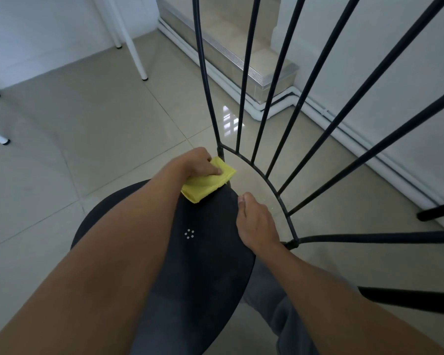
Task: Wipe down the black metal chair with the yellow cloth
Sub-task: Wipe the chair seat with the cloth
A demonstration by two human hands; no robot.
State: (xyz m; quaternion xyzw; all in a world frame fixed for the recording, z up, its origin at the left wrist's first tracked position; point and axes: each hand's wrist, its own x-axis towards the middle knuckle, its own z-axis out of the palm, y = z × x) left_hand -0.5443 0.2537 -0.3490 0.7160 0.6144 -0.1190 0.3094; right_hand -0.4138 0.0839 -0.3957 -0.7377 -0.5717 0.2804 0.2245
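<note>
Our left hand [203,163] presses yellow cloth [208,181] flat on chair [205,252] seat's rear edge; right hand [256,226] braces, grasping nothing; we'd wipe in overlapping strokes.

The light is dim, cool and even, with soft, faint shadows. A bright window reflection glares on the glossy floor [230,121], just behind the chair [205,265] back. Wide-angle distortion fans the bars outward and stretches the forearms nearest the camera. Focus is fairly sharp throughout.

Left hand [199,162] pressing flat; right hand [256,224] curled
</note>
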